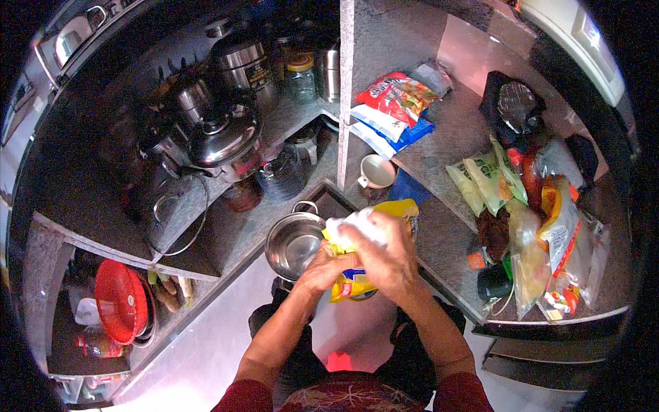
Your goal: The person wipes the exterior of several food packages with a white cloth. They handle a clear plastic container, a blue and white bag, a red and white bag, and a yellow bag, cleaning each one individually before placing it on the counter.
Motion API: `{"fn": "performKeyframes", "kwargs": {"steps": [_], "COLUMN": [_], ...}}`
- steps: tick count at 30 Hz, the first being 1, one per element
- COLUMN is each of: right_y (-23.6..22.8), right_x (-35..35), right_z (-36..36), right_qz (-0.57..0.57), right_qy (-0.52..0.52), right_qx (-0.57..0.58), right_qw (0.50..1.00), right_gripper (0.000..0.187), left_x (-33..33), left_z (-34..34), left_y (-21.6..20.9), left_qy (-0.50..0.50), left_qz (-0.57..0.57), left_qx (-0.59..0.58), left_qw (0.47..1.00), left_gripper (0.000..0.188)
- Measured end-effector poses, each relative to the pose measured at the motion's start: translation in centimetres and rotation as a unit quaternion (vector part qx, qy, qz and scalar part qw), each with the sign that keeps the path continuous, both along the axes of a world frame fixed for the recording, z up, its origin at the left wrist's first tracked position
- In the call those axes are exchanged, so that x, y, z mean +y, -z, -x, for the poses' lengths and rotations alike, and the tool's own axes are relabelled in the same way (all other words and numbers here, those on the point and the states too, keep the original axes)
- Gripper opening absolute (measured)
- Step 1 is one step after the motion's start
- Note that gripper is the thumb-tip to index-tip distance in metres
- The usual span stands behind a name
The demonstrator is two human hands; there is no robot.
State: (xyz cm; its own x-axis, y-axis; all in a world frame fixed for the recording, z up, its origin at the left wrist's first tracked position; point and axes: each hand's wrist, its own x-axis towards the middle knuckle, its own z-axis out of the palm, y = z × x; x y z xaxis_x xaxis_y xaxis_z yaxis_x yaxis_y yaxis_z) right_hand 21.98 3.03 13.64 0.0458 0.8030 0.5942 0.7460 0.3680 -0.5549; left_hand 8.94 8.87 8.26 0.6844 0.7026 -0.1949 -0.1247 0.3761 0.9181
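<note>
Both my hands are closed on a yellow plastic packet (pixel 351 288) with blue and red printing, in front of my body. My left hand (pixel 322 268) grips its left side, and my right hand (pixel 392 262) wraps over its upper part. Crumpled white material (pixel 357 223) shows above my fingers; I cannot tell whether it belongs to the packet. Just left of the hands sits a steel pot (pixel 296 242) without a lid, its loop handle pointing away. A white mug (pixel 377 171) stands beyond the packet.
Left shelves hold a lidded steel pot (pixel 225 144), a large flask (pixel 241 62) and a jar (pixel 300 77). A red basin (pixel 121 301) stands lower left. Food bags (pixel 398 99) lie behind the upright divider (pixel 346 89); more packets (pixel 489 180) crowd the right counter.
</note>
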Motion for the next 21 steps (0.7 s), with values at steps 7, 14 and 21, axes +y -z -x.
{"fn": "performKeyframes", "kwargs": {"steps": [7, 14, 21], "right_y": [-0.1, 1.2, 0.7], "right_x": [-0.2, 0.0, 0.8], "right_z": [-0.9, -0.8, -2.3], "right_qz": [-0.06, -0.075, -0.025], "right_qy": [0.059, 0.09, 0.196], "right_qx": [-0.002, -0.079, -0.004], "right_qw": [0.996, 0.99, 0.98], "right_gripper": [0.031, 0.034, 0.039], "left_x": [-0.2, 0.0, 0.2], "left_z": [-0.3, -0.2, -0.5], "left_y": [-0.4, -0.3, -0.8], "left_qy": [-0.025, -0.057, -0.065], "left_qz": [0.08, 0.136, 0.147], "left_qx": [-0.084, -0.131, -0.171], "left_qw": [0.993, 0.98, 0.972], "left_gripper": [0.038, 0.053, 0.053]}}
